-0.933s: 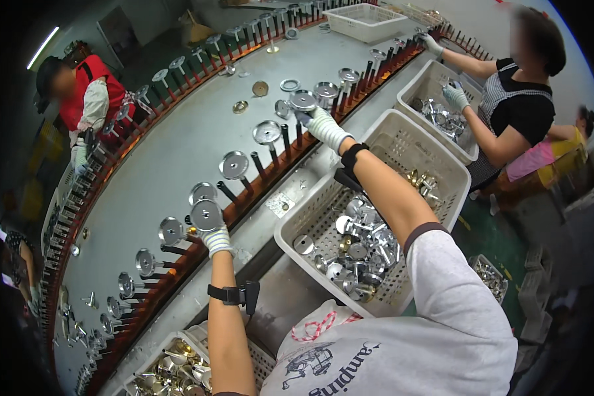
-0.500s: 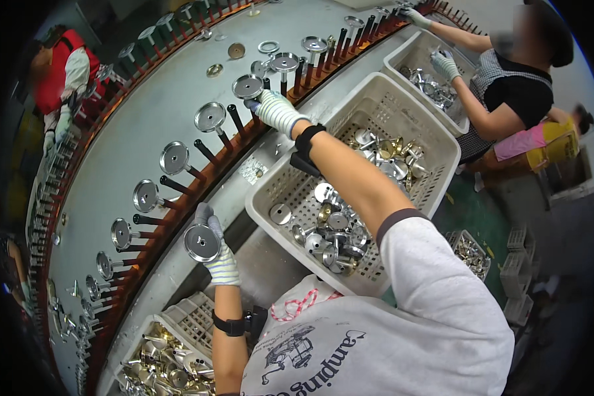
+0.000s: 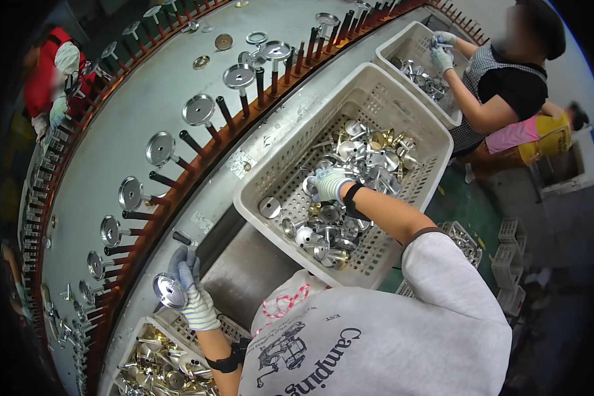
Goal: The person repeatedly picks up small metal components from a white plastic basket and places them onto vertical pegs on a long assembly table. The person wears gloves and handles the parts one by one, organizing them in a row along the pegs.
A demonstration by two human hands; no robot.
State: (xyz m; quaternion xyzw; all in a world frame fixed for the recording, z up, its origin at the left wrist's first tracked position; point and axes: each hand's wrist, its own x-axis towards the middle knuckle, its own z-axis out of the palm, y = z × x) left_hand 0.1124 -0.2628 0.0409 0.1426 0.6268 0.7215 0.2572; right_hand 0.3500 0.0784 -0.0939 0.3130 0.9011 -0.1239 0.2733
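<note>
Fingers of my left hand point(image 3: 195, 296) clasp a glossy metal disc point(image 3: 169, 291); beneath my right hand point(image 3: 330, 183), its hold unclear, stemmed discs point(image 3: 328, 212) heap in a perforated crate point(image 3: 402, 109).

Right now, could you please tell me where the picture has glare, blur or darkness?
Head view: bright glare on the metal disc in the left hand; head view: the co-worker in red, near the left rim, looks soft; head view: black fills the corners; head view: the right hand, in the large bin, looks clearer.
</note>
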